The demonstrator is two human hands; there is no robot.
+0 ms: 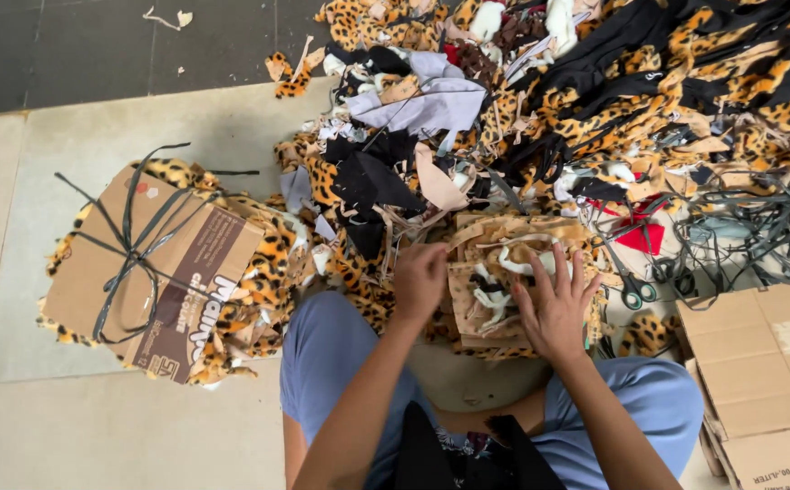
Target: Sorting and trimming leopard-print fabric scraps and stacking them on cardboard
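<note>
I sit on the floor with a stack of cut leopard-print fabric pieces [495, 272] in front of my knees. My left hand [419, 279] is closed at the stack's left edge, seemingly pinching fabric there. My right hand [554, 304] lies flat on the stack with fingers spread, pressing it down. A white and black scrap [495, 299] sits on top between my hands. A big heap of leopard, black, grey and beige fabric scraps [594, 100] rises behind the stack.
A bundle of leopard fabric under brown cardboard, tied with black strap [155, 263], lies at left. Scissors [635, 290] rest right of the stack beside a red scrap [640, 236] and tangled dark straps [767, 227]. Flattened cardboard boxes [767, 381] lie at right.
</note>
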